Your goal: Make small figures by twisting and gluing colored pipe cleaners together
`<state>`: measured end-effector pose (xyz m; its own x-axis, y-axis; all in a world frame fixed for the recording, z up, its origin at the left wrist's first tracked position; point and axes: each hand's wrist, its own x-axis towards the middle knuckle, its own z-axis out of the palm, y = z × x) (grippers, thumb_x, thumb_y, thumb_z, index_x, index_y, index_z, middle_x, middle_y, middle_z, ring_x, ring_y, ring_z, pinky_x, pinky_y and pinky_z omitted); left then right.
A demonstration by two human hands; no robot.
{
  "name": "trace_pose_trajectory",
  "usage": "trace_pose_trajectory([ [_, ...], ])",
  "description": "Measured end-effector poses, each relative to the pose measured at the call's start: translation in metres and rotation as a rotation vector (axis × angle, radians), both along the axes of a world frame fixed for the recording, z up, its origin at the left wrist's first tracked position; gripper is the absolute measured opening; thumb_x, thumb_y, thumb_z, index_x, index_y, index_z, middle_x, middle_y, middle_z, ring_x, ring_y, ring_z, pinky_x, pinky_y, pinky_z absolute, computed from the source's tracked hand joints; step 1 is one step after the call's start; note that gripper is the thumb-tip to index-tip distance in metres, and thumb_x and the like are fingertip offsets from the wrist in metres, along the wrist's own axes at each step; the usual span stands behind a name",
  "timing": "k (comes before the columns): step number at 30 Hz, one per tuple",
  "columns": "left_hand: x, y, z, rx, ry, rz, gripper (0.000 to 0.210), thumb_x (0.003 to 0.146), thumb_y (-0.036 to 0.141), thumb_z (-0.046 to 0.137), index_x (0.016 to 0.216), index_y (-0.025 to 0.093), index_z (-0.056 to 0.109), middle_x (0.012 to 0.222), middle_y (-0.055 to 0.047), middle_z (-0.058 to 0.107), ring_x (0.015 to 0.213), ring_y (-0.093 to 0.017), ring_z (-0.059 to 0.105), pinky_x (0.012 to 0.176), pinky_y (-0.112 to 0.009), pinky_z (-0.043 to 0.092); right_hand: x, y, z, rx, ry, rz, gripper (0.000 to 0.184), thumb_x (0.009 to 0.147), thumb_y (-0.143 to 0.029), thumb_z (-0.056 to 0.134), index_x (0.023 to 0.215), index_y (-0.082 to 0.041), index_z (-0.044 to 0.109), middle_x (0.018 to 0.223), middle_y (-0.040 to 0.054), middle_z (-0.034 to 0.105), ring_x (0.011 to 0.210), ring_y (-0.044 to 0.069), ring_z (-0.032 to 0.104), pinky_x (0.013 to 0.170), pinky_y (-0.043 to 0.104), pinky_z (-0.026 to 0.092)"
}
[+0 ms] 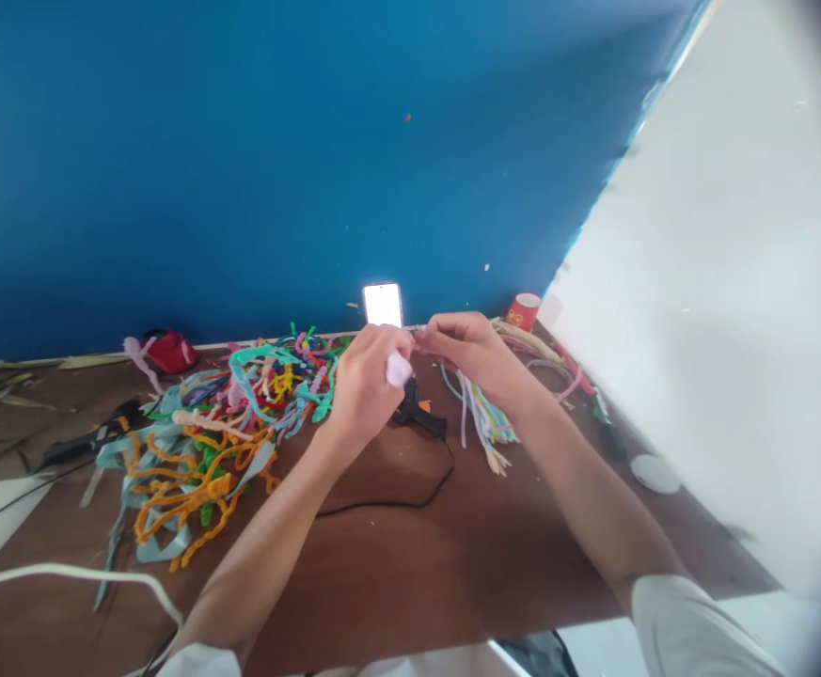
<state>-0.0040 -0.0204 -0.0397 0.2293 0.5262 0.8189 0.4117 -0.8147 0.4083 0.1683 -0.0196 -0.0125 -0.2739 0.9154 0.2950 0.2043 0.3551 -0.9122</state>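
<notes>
Over the middle of the table, my left hand [371, 376] is closed around a small pale lilac piece [398, 369] that looks soft; its full shape is hidden by the fingers. My right hand [477, 353] is just beside it, thumb and forefinger pinched close to the left fingertips. What lies in that pinch is too small to tell. Below the hands rests a black glue gun [420, 416] with an orange trigger, partly covered by my left hand. A bundle of pastel pipe cleaners [484, 423] lies under my right forearm.
Tangled colourful pipe cleaners [191, 489] cover the table's left side. A lit phone [383, 305] leans against the blue wall [297, 169]. A red paper cup [523, 312] stands at the back right, near a white disc [655, 474]. A black cord [382, 508] crosses the brown table [410, 583].
</notes>
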Motion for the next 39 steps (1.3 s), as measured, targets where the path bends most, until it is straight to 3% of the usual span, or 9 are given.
trace_pose_trajectory([
  [3,-0.003,-0.002,0.000,0.354,0.176,0.035,0.021,0.084,0.000,0.051,0.078,0.020,0.050,0.091,-0.005,0.071,0.083,-0.016,0.059,0.075,-0.031,0.046,-0.001,0.000,0.000,-0.358,0.273,0.181,0.035,0.084,-0.038,0.067,0.062,-0.018,0.049,0.057,-0.0063,0.037,0.051,0.007,0.030,0.050,0.027,0.017],
  [7,0.002,-0.004,-0.002,0.274,0.089,0.041,0.020,0.086,0.002,0.052,0.080,0.020,0.052,0.092,-0.005,0.071,0.083,-0.016,0.060,0.075,-0.030,0.047,0.000,0.002,-0.001,-0.372,0.336,0.138,0.032,0.078,-0.038,0.073,0.062,-0.017,0.055,0.056,-0.0060,0.042,0.049,0.006,0.033,0.048,0.027,0.016],
  [13,0.009,-0.006,0.002,-0.316,-0.304,-0.103,0.013,0.086,0.020,0.066,0.080,0.019,0.054,0.080,0.000,0.063,0.073,-0.011,0.058,0.065,-0.023,0.045,0.002,0.000,0.001,-0.082,0.141,0.043,0.035,0.089,-0.045,0.063,0.067,-0.017,0.061,0.060,-0.0029,0.053,0.053,0.008,0.044,0.051,0.026,0.028],
  [18,0.006,-0.003,0.006,-0.604,-0.531,-0.217,0.022,0.080,0.023,0.074,0.078,0.019,0.052,0.073,0.003,0.056,0.065,-0.008,0.051,0.061,-0.021,0.041,0.012,-0.006,0.011,0.263,-0.103,-0.069,0.029,0.093,-0.045,0.059,0.108,-0.022,0.070,0.081,-0.0002,0.063,0.063,0.010,0.050,0.057,0.026,0.035],
  [22,0.005,-0.002,0.006,-0.702,-0.574,-0.296,0.023,0.077,0.023,0.075,0.076,0.018,0.052,0.069,0.004,0.051,0.064,-0.008,0.049,0.060,-0.021,0.040,0.018,-0.004,0.011,0.531,-0.310,0.009,0.024,0.093,-0.037,0.063,0.111,-0.023,0.072,0.101,0.0051,0.066,0.087,0.016,0.060,0.075,0.029,0.043],
  [27,0.005,0.001,0.004,-0.671,-0.532,-0.278,0.025,0.076,0.023,0.076,0.075,0.019,0.052,0.072,0.002,0.059,0.067,-0.010,0.055,0.063,-0.023,0.043,0.017,-0.001,0.006,0.605,-0.377,-0.037,0.022,0.095,-0.036,0.058,0.092,-0.019,0.073,0.090,0.0053,0.064,0.079,0.015,0.057,0.070,0.030,0.039],
  [31,0.005,0.000,0.002,-0.506,-0.445,-0.200,0.025,0.080,0.020,0.071,0.072,0.019,0.048,0.075,0.001,0.064,0.071,-0.011,0.059,0.066,-0.025,0.047,0.007,-0.002,0.004,0.391,-0.232,-0.040,0.033,0.092,-0.042,0.061,0.070,-0.018,0.061,0.071,-0.0004,0.053,0.066,0.012,0.046,0.062,0.028,0.033],
  [36,0.002,-0.004,-0.004,0.107,-0.085,0.073,0.023,0.086,0.004,0.055,0.069,0.020,0.050,0.086,-0.003,0.072,0.082,-0.015,0.060,0.076,-0.030,0.047,-0.009,-0.005,-0.002,-0.250,0.235,0.088,0.035,0.084,-0.047,0.069,0.069,-0.018,0.058,0.057,-0.0065,0.037,0.052,0.008,0.029,0.050,0.027,0.019],
  [39,0.002,-0.004,-0.005,0.222,-0.026,0.129,0.023,0.083,0.000,0.054,0.072,0.020,0.052,0.088,-0.003,0.073,0.083,-0.016,0.060,0.076,-0.030,0.046,-0.011,-0.006,-0.005,-0.325,0.372,0.131,0.030,0.082,-0.043,0.072,0.070,-0.017,0.062,0.057,-0.0066,0.039,0.051,0.007,0.030,0.049,0.027,0.018],
])
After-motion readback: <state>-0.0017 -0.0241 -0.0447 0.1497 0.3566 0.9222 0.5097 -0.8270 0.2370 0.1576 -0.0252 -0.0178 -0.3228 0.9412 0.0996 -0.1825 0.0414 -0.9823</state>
